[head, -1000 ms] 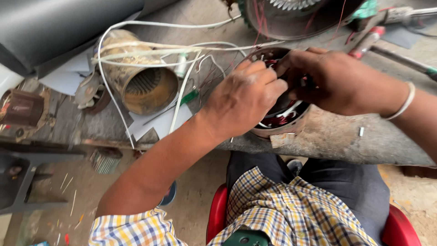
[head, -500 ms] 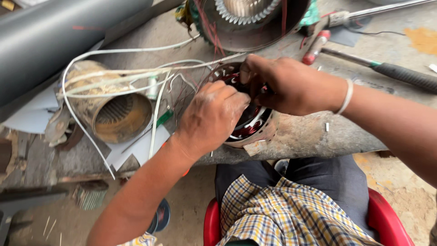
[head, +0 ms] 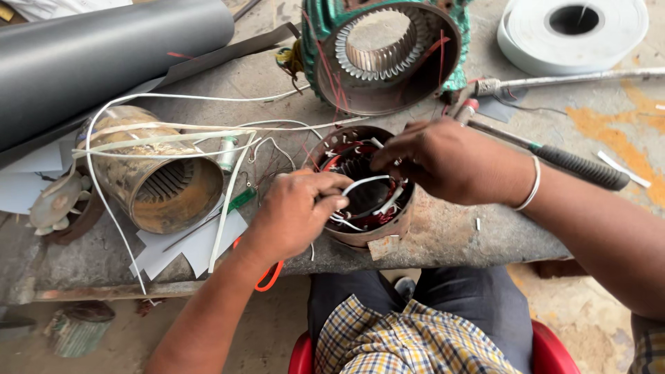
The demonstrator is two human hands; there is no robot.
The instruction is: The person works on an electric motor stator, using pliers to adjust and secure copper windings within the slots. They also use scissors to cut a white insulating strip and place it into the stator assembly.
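A small round motor stator (head: 367,232) with red copper windings and white sleeved wires stands at the front edge of a concrete bench (head: 443,235). My left hand (head: 294,211) rests on its left rim, fingers pinched on a white sleeved wire (head: 364,181) that arcs across the bore. My right hand (head: 443,163) reaches over the stator's far right rim, fingertips curled down into the windings. A white bangle sits on that wrist.
A rusty stator (head: 156,180) with white leads lies at left. A green motor housing (head: 384,52) stands behind. A grey roll (head: 104,59), a white tape roll (head: 571,31), a black-handled screwdriver (head: 578,166), paper pieces and a red chair (head: 305,357) surround me.
The view has tilted so the bench and green housing show more fully. My left hand has slid off the stator's top to its left rim, exposing the bore and the white wire.
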